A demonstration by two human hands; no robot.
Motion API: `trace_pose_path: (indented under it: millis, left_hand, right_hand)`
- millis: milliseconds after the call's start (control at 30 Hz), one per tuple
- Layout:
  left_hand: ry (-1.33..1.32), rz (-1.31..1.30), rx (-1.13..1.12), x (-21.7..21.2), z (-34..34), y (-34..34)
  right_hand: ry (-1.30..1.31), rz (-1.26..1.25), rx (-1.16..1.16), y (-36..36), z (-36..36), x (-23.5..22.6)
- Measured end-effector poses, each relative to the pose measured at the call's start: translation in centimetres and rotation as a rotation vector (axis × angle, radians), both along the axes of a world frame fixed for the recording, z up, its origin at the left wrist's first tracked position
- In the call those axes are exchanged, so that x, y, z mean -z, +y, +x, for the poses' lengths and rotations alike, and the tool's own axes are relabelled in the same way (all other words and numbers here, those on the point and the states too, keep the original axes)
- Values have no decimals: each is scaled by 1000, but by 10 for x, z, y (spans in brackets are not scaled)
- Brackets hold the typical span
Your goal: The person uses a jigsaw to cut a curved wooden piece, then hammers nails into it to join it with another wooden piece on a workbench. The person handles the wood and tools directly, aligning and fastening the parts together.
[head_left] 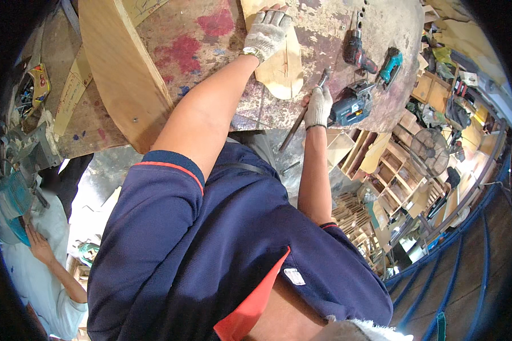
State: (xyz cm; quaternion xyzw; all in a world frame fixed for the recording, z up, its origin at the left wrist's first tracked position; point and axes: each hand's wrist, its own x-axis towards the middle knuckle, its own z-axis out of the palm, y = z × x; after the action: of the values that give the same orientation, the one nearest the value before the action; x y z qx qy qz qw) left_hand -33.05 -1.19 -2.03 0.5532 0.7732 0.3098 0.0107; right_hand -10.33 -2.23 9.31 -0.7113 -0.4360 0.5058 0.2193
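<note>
My left hand [265,35], in a pale knitted work glove with bare fingertips, lies on a light plywood piece [283,68] with a rounded near end. Its fingers are stretched out flat on the wood. Nearer to me and to the right, my gloved right hand [318,106] is closed around a slim dark bar-like tool [292,132]. One end of the tool sticks out past the fingers over the table; the other slants down past the table's near edge. Just right of that hand sits a blue and black power tool, apparently a jigsaw [350,107].
A drill [356,51] and a teal power tool [389,65] lie on the paint-stained table [216,48]. A large curved plywood panel [119,68] covers the left side. Wooden frames [398,170] and a fan [429,152] stand right. Another person's hand [38,244] shows at left.
</note>
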Motion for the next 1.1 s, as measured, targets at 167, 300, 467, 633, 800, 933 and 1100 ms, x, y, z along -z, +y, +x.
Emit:
trace_pose_path:
  millis: [167,300,467,633,800,933,1100]
  left_hand:
    - [122,-106,-49,-5,2,-4]
    - [122,-82,-64,-5,1,-3]
    - [93,-31,-104,-3,1,-3]
    - [119,33,-170,4,3,1]
    - [153,60,-240,14,11,-2]
    - [116,87,-236,13,12,-7]
    - [115,86,-246,6,12,-8]
  right_hand:
    - [-1047,738,-622,18,-1,13]
    - [-467,649,-933,14,-22,23]
    - [-556,605,-1086,23,-32,39]
    - [-192,226,-895,34,-8,48]
    - [394,-138,-641,51,15,34]
    - [677,-136,-315,71,0,23]
    - [-126,429,-880,63,-37,32]
